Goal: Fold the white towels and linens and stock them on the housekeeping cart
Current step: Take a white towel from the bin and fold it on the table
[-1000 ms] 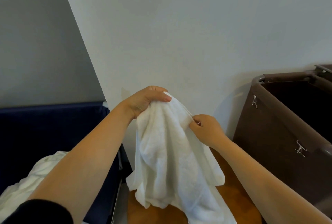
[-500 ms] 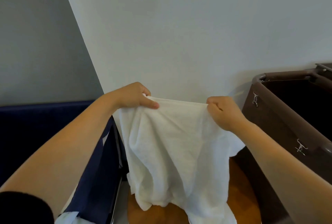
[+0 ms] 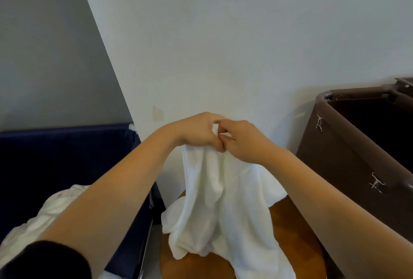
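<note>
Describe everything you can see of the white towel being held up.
The white towel looks like soft terry cloth, plain and rumpled. It hangs in loose vertical folds, its top edge bunched where the left hand and right hand meet and pinch it. Its lower part drapes before a brown wooden surface; contact there cannot be told. Its bottom corner runs out of frame.
</note>
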Motion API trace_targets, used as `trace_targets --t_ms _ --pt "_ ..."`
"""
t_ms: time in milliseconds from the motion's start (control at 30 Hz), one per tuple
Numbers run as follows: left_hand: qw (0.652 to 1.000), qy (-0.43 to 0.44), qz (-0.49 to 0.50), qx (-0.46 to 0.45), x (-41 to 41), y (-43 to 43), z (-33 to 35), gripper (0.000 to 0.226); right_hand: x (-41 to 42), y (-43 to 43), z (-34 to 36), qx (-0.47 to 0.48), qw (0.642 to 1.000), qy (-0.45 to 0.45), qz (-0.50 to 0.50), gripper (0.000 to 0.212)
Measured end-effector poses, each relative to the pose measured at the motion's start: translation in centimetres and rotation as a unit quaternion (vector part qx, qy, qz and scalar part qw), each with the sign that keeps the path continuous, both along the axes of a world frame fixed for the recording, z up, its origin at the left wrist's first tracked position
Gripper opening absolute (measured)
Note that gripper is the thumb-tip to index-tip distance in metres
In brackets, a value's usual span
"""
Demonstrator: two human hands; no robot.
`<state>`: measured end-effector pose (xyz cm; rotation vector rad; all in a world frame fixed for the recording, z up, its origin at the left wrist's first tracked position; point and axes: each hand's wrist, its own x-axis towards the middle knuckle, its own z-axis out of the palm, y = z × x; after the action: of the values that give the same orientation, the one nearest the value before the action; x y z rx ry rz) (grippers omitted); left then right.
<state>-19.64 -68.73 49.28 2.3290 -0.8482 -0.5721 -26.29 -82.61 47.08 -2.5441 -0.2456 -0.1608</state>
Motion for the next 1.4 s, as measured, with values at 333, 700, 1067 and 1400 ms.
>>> trace_targets --t_ms 333,700,1067,1400 --pt "0.972 0.217 -0.021 -0.085 -1.0 0.4 -2.0 0.027 -1.0 -1.1 -0.5 0.261 0.963 0.061 0.019 0.017" --pt "0.937 0.246 0.045 -0.242 -0.5 1.8 -1.7 0.038 -2.0 -2.6 -3.6 0.229 0.972 0.043 -0.03 0.011" --pt "0.919 0.237 0.073 -0.306 0.0 1.9 -2.2 0.014 -1.8 -2.2 -6.1 0.14 0.986 0.017 -0.089 0.016" --pt "0.904 0.24 0.093 -0.342 0.5 2.4 -2.1 0.022 -1.4 -2.9 -7.7 0.126 0.984 0.063 -0.106 0.03"
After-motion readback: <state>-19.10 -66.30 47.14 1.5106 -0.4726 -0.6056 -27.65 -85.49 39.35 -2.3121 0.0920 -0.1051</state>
